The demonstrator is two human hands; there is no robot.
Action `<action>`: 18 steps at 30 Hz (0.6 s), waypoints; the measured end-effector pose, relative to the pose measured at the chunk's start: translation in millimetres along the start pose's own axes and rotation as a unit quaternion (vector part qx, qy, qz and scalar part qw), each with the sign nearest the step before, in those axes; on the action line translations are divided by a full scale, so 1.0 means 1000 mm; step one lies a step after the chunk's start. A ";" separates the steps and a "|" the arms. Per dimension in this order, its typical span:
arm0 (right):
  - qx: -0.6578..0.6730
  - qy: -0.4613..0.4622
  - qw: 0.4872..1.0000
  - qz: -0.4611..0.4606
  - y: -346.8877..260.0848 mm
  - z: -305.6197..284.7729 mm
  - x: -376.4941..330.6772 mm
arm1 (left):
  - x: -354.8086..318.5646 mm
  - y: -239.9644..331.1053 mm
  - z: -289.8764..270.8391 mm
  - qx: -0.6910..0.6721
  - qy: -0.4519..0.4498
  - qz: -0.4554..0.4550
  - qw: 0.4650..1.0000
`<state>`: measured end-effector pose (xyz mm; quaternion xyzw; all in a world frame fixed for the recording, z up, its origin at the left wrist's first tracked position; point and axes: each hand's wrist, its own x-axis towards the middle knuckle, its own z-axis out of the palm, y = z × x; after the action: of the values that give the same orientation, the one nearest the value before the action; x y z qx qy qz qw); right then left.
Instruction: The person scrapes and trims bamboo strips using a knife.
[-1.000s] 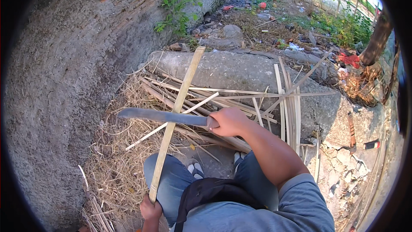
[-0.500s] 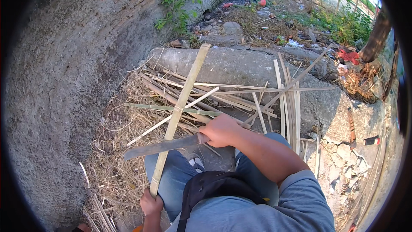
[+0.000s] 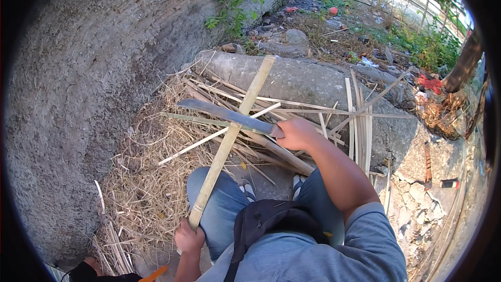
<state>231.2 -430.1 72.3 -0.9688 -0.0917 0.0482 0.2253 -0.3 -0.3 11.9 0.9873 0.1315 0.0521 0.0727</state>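
My left hand (image 3: pixel 189 236) is closed round the lower end of a long pale bamboo strip (image 3: pixel 218 163), which slants up and away across my left thigh. In my right hand (image 3: pixel 296 134) is the handle of a machete (image 3: pixel 225 113). Its long dark blade points left and lies across the bamboo strip, a little above the strip's middle joint. Whether the edge bites into the bamboo cannot be made out. Beyond and below the blade lie a greenish bamboo strip (image 3: pixel 194 119) and several cut bamboo pieces (image 3: pixel 282 152).
A rough wall (image 3: pixel 94 89) rises on the left. Dry shavings (image 3: pixel 141 188) cover the ground beside it. A concrete slab (image 3: pixel 313 81) lies ahead, with upright-leaning bamboo slats (image 3: pixel 360 125) at its right. Part of another person (image 3: pixel 94 269) shows at the lower left.
My right hand has moved the machete away from me, up along the bamboo strip, from near my knee to past its middle. My left hand keeps its hold. The whole view has shifted slightly.
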 end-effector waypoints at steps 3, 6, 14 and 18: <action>-0.023 -0.046 0.996 -0.073 -0.028 0.005 -0.006 | 0.000 -0.009 0.008 -0.010 0.024 0.015 1.000; -0.089 -0.054 0.972 -0.211 -0.041 0.017 -0.004 | 0.001 -0.013 0.012 -0.004 0.026 0.015 1.000; -0.001 0.004 0.999 -0.037 0.004 0.009 0.029 | 0.002 -0.011 0.010 -0.032 0.020 0.011 0.999; 0.080 0.015 0.995 0.050 0.017 0.002 0.029 | 0.002 -0.009 0.007 -0.024 0.014 0.008 1.000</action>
<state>262.3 -438.7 61.8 -0.9518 -0.0351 0.0520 0.3003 0.6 8.0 3.5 0.9855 0.1233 0.0695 0.0940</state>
